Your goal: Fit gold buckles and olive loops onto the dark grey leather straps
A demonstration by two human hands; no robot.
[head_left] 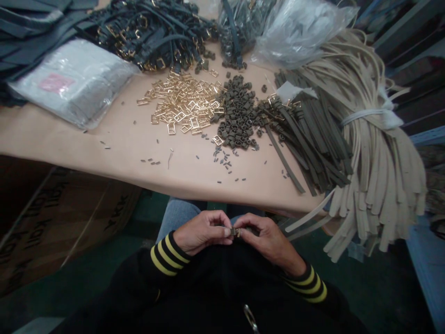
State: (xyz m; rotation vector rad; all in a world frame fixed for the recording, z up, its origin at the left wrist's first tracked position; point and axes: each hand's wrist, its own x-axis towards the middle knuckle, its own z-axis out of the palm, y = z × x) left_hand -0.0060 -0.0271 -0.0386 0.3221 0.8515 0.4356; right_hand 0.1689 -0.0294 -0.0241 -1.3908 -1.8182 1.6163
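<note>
Above my lap, both hands meet at a small olive strap with a gold buckle point(237, 231). My left hand point(208, 229) pinches its left end between thumb and fingers. From the other side, my right hand point(266, 237) is closed on it with thumb and forefinger. Most of the strap is hidden by the fingers. On the table point(187, 174) in front lie a pile of gold buckles point(189, 102), a heap of olive strap loops point(239, 113) and a bundle of olive straps point(313, 134). Several small dark pins point(222, 160) are scattered nearer the edge.
Long beige straps point(371, 162), tied together, hang over the table's right edge. Dark buckled straps point(156, 37) are heaped at the back. A plastic-wrapped packet point(79, 83) lies at left, and a clear plastic bag point(302, 30) at back right. A cardboard box point(69, 222) stands below left.
</note>
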